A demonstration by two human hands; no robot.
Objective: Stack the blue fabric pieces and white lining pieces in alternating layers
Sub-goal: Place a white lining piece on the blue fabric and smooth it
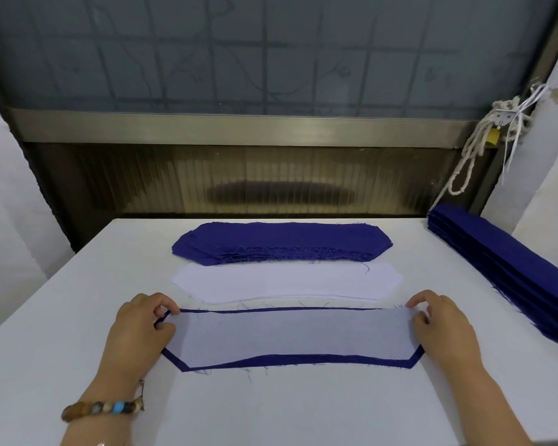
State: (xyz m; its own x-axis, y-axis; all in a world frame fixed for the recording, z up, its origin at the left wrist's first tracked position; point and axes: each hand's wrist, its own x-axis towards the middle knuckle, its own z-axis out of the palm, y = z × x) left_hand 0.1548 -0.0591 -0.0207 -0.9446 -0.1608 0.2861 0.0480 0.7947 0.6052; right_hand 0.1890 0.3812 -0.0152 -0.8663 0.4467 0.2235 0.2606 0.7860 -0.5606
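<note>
A white lining piece (293,336) lies on top of a blue fabric piece (303,361) near the table's front; the blue shows as a thin border around it. My left hand (142,323) pinches the left end of the white lining piece. My right hand (438,320) pinches its right end. Behind them lies a low pile of white lining pieces (284,281). Farther back sits a thicker stack of blue fabric pieces (281,241) with frayed edges.
The white table (271,410) ends at a dark ribbed panel and window at the back. A long stack of folded blue cloth (503,265) runs along the table's right edge. White cords and a padlock (493,136) hang at the upper right.
</note>
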